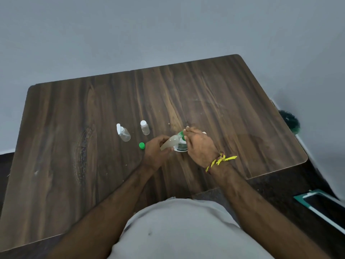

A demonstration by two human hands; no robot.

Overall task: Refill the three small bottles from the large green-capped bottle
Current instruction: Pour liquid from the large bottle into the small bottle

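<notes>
Our left hand (155, 153) grips the tilted bottle (170, 143), neck pointing right toward the right hand (198, 144), which pinches its green top; two small bottles (134, 130) stand left.

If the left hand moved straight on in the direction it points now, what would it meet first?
Most likely the large bottle standing just beyond it. The left hand, gripping a small bottle, points up-right toward it and the right hand. Depth is unclear.

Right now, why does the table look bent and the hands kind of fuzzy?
Head view: the wide-angle lens bows the table edges; the left hand, right hand and tilted bottle look soft and slightly smeared; lighting is dim and even, with faint shadows and no glare.
</notes>
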